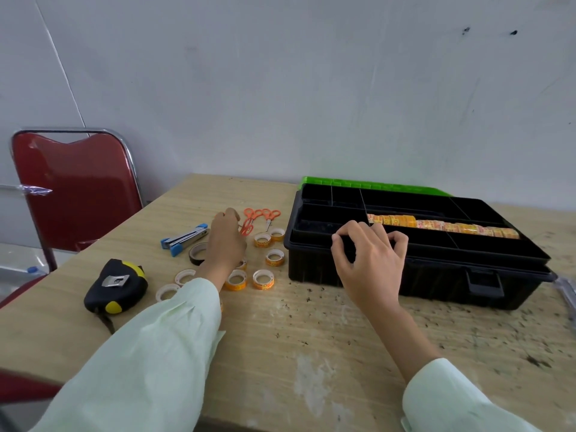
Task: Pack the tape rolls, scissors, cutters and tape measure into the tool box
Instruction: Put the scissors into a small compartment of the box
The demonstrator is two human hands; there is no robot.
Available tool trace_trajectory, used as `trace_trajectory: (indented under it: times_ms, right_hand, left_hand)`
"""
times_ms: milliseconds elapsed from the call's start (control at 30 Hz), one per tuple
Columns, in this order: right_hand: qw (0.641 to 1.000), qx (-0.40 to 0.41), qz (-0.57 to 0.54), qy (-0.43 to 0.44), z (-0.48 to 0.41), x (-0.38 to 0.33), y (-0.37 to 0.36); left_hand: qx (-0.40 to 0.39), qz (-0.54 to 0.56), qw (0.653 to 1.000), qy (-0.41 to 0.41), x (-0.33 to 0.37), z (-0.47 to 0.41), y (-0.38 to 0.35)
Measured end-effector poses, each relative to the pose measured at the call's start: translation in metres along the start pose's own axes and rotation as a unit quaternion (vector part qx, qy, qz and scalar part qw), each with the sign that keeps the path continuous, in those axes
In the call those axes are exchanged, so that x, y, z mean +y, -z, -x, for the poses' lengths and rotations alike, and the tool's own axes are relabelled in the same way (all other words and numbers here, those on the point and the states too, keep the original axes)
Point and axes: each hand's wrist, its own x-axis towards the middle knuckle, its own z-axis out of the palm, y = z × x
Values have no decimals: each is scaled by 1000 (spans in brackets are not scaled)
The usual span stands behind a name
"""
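Observation:
The black tool box [436, 275] stands open on the right, its tray holding a row of orange tape rolls [442, 227] in a long compartment. My right hand [367, 260] holds the tray's front rim with curled fingers. My left hand [227, 241] reaches over the loose tape rolls [263, 279], its fingers curled at the blade end of the orange scissors [249, 221]. A second pair of scissors [269, 216] lies beside them. A black tape roll [196, 252], a blue-ended cutter [185, 240] and the black and yellow tape measure [117, 285] lie to the left.
The box's green lid [374, 186] lies open behind it, against the wall. A red chair [74, 188] stands at the table's left corner. The wooden table [296, 353] is stained and bare in front of me.

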Motion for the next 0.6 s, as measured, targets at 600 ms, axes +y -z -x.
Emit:
trace_trajectory:
  times_ms: [600]
  right_hand:
    - [889,-110,-381,-228,-137,10,1]
  left_hand:
    - [-36,332,933,-133,147,-25,-1]
